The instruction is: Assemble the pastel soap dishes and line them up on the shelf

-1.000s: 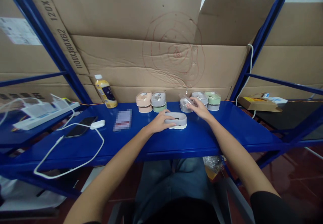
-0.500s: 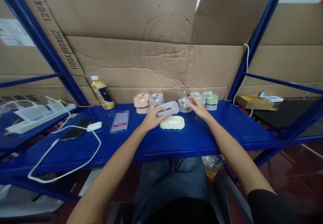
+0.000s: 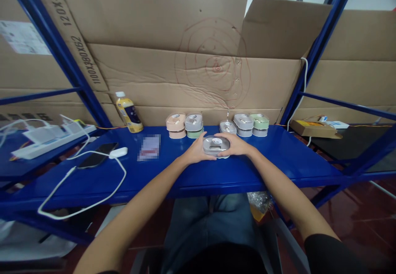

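My left hand [image 3: 199,149] and my right hand [image 3: 234,144] are wrapped round opposite ends of a small grey oval box [image 3: 215,146]. A clear top with a pale round sticker covers it. Under its front edge shows a sliver of a cream-coloured piece [image 3: 225,157], mostly hidden; whether the two are joined I cannot tell. Just behind my hands sits a lone grey box [image 3: 228,127]. To its right stand a grey stack [image 3: 243,124] and a green-topped stack [image 3: 260,124]. On the left are a pink stack [image 3: 176,125] and a grey-over-green stack [image 3: 194,125].
A yellow bottle [image 3: 129,113] stands at the back left, with a blurred packet [image 3: 149,147] in front. Farther left lie a phone [image 3: 98,155], a white cable [image 3: 123,179] and a power strip [image 3: 52,142]. Cardboard [image 3: 148,76] backs the blue shelf [image 3: 198,183].
The grey piece in my left hand now sits above the cream piece, with a clear top over it. My right hand has come from the back row to grip the other end.
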Demonstrator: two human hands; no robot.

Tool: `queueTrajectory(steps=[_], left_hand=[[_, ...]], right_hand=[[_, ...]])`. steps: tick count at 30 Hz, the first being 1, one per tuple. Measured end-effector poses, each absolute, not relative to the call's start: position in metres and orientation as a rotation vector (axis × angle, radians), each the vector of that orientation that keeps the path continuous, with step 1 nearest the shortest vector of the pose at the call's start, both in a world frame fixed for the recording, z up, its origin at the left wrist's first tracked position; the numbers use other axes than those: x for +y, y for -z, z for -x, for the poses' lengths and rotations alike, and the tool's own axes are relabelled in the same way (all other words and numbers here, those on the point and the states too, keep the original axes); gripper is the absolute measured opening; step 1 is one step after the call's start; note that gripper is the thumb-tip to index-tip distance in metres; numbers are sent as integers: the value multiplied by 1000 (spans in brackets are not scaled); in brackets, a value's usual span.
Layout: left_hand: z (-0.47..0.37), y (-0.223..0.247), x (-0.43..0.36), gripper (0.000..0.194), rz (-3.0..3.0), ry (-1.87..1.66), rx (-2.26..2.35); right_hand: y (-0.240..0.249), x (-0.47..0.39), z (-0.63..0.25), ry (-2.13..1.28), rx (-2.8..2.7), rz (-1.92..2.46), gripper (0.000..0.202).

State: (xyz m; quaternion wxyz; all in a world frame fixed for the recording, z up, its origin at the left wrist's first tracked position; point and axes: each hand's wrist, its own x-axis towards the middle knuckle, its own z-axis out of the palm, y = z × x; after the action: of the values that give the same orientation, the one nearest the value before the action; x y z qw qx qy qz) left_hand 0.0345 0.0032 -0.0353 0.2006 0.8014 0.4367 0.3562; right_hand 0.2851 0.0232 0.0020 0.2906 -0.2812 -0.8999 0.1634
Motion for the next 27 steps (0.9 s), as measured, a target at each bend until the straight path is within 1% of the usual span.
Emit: queueTrajectory(steps=[8,15,19,27], left_hand=[[-33,33,3,139,-2153,-1002,1196],[-34,26,0,141,-2223,-906,1324],[-31,24,1,141,-2247,-901,1312],[-21,22,2,133,-2239,-949,1156]], right_hand=[[-2,22,-279,-325,-2481,756,89],[-9,25,-275,-234,-2583,734,91],[-11,29,-273,-267,-2596,687,92],[-4,39,-274,-360,-2576,724,91]])
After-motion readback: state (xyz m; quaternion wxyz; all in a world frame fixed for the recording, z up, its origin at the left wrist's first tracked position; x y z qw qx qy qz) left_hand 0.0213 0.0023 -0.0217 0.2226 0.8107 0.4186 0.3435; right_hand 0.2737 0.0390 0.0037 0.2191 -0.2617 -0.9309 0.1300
